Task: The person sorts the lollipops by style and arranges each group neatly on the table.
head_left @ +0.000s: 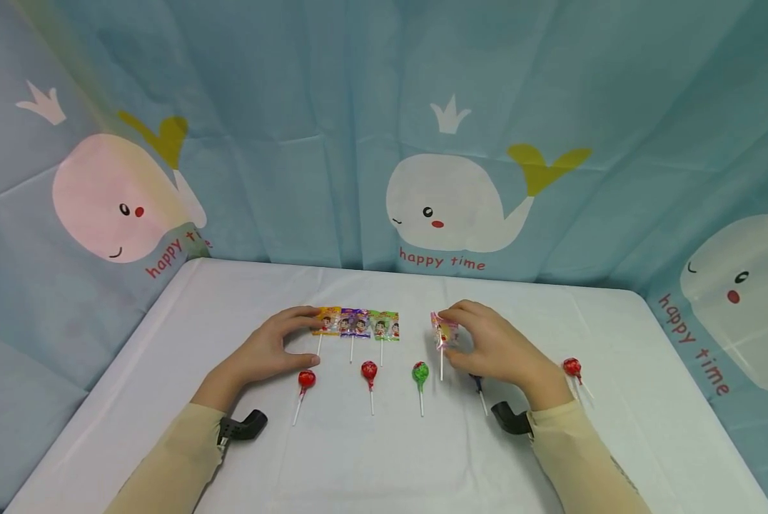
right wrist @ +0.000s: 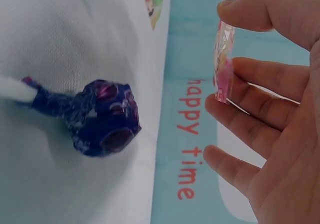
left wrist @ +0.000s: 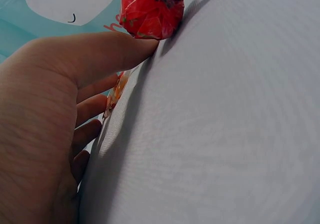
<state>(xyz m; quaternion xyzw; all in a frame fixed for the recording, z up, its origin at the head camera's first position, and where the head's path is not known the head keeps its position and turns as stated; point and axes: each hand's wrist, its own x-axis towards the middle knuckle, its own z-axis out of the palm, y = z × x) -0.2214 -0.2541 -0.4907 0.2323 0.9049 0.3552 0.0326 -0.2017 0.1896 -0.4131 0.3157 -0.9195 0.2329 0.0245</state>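
Observation:
My right hand (head_left: 496, 343) pinches a flat lollipop in a pink wrapper (head_left: 445, 330) between thumb and fingers, its white stick pointing down. In the right wrist view this pink lollipop (right wrist: 223, 66) is edge-on, lifted off the table. My left hand (head_left: 271, 346) rests with its fingertips at the flat orange-wrapped lollipop (head_left: 329, 321), thumb apart from the fingers. Beside that lie a purple-wrapped lollipop (head_left: 355, 323) and a green-wrapped one (head_left: 385, 325), side by side. A round red lollipop (left wrist: 152, 11) is by the left thumb. Below the right hand lies a dark blue round lollipop (right wrist: 107, 116).
Nearer me on the white tablecloth (head_left: 371, 464) lie a round red lollipop (head_left: 369, 370) and a round green one (head_left: 420, 372). Another red lollipop (head_left: 572, 367) lies right of the right wrist, partly overlapped by it. A blue whale-print curtain (head_left: 294, 178) stands behind the table.

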